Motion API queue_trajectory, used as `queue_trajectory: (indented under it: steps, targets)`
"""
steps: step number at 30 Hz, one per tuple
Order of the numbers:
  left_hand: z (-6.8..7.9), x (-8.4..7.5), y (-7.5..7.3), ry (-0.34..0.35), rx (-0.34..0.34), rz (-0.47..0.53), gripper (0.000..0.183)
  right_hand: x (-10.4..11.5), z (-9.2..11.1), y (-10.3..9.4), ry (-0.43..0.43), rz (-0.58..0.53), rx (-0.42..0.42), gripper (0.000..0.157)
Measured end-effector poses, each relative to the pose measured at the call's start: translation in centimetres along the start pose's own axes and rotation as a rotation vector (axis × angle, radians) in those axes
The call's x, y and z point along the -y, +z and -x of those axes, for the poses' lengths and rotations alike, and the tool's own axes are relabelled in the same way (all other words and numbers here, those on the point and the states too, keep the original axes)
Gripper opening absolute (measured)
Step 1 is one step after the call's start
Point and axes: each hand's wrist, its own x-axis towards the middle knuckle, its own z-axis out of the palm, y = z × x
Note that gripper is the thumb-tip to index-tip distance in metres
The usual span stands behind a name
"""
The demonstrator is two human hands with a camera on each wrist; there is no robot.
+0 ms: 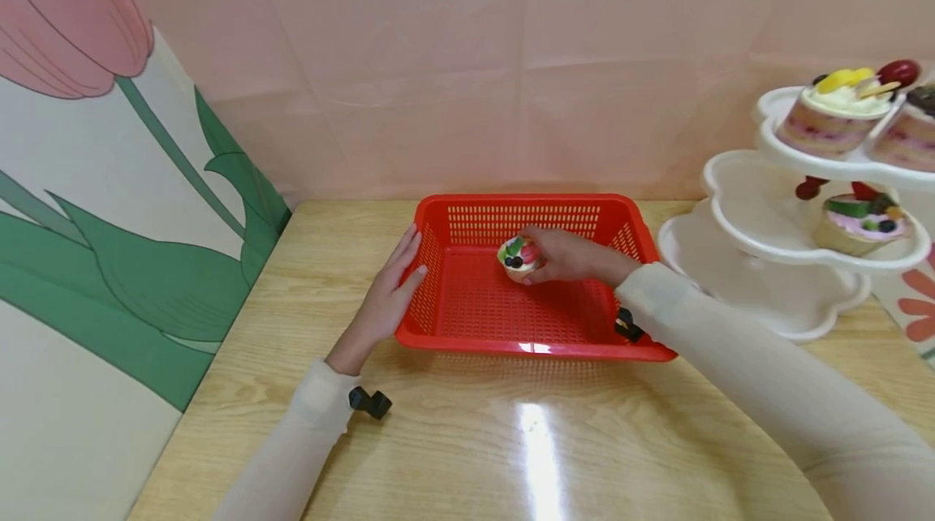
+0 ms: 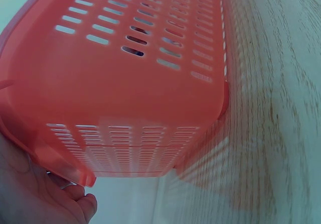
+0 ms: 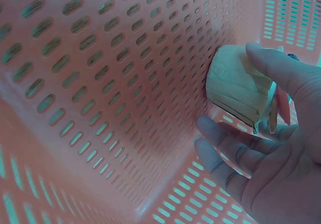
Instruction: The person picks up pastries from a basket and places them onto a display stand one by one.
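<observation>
A red plastic basket [image 1: 475,348] stands on the wooden table, its walls and floor pierced with slots. Inside it is a small fruit-topped cupcake [image 1: 520,255] with red, green and dark fruit; the right wrist view shows the pale wrapped side of the cupcake [image 3: 235,83] close to the basket floor. My right hand [image 1: 562,255] reaches over the right rim and holds the cupcake between thumb and fingers, the lower fingers spread. My left hand [image 1: 387,294] rests along the basket's left rim with fingers extended; the left wrist view shows only part of this hand [image 2: 40,194].
To the right stands a white tiered stand [image 1: 738,204]. A layered cream dessert cup [image 1: 833,119] sits on its top tier, and a pink fruit cupcake [image 1: 858,225] below. A pink cloth [image 1: 453,83] hangs behind the table [image 1: 438,448]. A tulip-patterned panel [image 1: 146,277] stands at left.
</observation>
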Motion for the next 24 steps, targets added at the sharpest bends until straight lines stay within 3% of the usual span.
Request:
queue_trajectory:
  steps: [11,19,24]
  targets:
    - [0.01,-0.17,-0.03,-0.001,-0.007,-0.006,0.057,0.12,-0.17,-0.01,0.035,-0.02,-0.011,0.07]
    - [0.04,-0.23,-0.03,0.004,-0.005,-0.014,0.057,0.14,-0.12,0.05,0.042,0.0,0.007,0.081]
    - [0.05,-0.08,-0.05,0.009,0.0,-0.013,0.057,-0.01,-0.33,0.25,0.061,0.026,0.017,0.079]
